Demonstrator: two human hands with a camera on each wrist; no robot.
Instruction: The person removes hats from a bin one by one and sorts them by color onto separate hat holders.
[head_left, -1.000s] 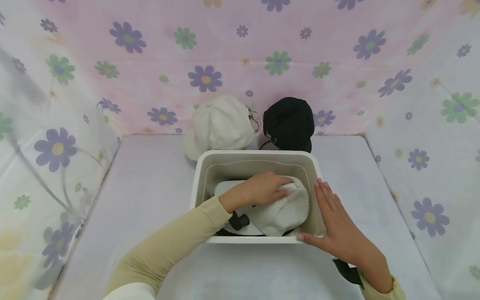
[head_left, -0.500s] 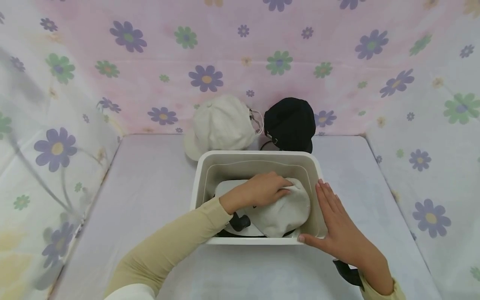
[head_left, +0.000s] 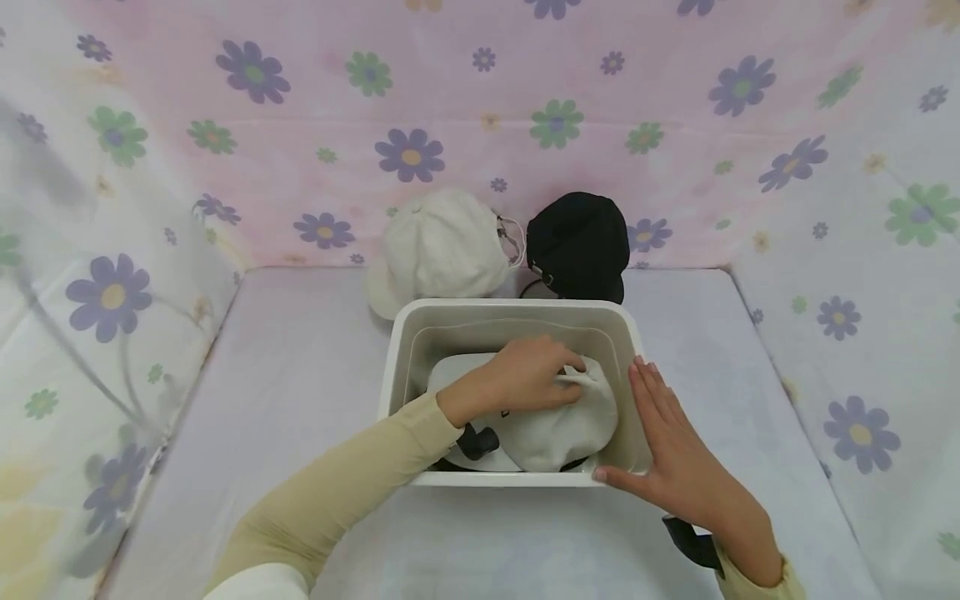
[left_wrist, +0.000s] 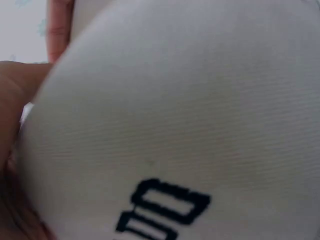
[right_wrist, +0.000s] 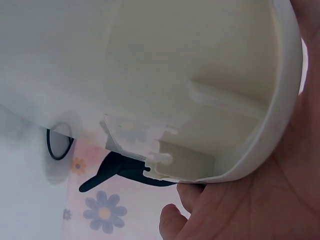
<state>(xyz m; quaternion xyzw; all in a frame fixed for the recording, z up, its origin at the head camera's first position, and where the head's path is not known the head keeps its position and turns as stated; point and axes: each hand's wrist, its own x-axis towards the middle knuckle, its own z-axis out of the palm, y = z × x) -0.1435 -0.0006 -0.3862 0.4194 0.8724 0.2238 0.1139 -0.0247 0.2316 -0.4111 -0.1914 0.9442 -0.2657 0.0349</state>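
Left hand [head_left: 521,375] pinches off-white baseball cap [head_left: 558,433] inside plastic bin [head_left: 517,479]. Right hand [head_left: 686,467] touches bin's right side, fingers straight, thumb spread.

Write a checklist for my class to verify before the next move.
1. Left hand gripping the dark-lettered off-white fabric cap: ok.
2. Right hand against the right side of the off-white rectangular plastic bin: ok.
3. Lettered cap within the bin's walls: ok.
4. Its crown smooth: not ok, creased near the left hand.
5. Cream fabric cap and black fabric cap behind the bin: ok.
6. Anything beneath the lettered cap identified: cannot tell.
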